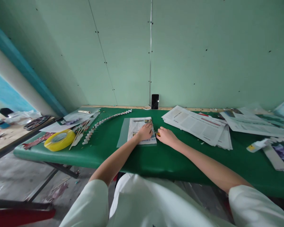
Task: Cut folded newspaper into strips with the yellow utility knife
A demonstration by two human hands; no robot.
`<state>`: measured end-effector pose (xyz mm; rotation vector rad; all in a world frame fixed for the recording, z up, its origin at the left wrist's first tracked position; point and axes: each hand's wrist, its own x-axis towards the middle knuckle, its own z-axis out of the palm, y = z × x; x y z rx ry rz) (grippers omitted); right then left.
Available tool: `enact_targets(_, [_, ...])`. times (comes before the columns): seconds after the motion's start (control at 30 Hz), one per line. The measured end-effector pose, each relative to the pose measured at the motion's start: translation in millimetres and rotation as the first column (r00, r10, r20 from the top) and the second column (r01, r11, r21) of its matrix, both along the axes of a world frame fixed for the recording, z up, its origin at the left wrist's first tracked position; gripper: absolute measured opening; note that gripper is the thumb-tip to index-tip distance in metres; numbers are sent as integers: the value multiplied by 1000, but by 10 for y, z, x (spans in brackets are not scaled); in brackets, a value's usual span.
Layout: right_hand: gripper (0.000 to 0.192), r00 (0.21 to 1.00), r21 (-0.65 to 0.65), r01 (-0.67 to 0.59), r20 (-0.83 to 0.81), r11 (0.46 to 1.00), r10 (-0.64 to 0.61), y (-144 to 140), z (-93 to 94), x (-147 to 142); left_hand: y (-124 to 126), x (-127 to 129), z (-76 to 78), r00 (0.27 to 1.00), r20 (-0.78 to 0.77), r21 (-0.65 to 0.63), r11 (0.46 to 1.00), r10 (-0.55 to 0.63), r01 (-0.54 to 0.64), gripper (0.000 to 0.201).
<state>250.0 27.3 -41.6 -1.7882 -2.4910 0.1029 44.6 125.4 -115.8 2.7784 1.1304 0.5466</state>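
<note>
A folded sheet of newspaper (pixel 133 126) lies on the green table cover, over a translucent sheet (pixel 123 132) that shows along its left side. My left hand (pixel 145 131) rests flat on the newspaper, fingers stretched toward its upper right part. Just beyond the paper's right edge, my right hand (pixel 166 136) is closed around a small yellow-handled tool (pixel 158 134) that looks like a craft knife. Its tip points left at the paper's edge; most of the handle is hidden by my fingers.
A yellow tape roll (pixel 60 140), thin sticks (pixel 79 135) and a folded paper chain (pixel 104 121) lie left. A phone (pixel 155 101) leans on the wall. Rightward are printed sheets (pixel 194 123), a glue bottle (pixel 257 145) and a pale strip (pixel 275 157).
</note>
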Motion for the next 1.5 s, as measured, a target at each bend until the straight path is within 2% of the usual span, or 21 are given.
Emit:
enact_targets(0.13, [23,1000,-27,-1,6,1000,1,-2,32,-12,-6,8,12,1000,-14,-15,1000,13,-13,65])
enact_targets(0.7, [25,999,13,0,35,1000,0,33,-36,-2,-5,21,5,1000,-21,-1,1000,16,-16,63])
enact_targets(0.9, [26,999,17,-5,37,1000,5,31,-15,-13,6,14,-21,1000,-9,28,1000,8,-8,63])
enact_targets(1.5, [23,1000,-16,6,27,1000,-6,26,35,-26,-16,21,9,999,-24,8,1000,24,-24,62])
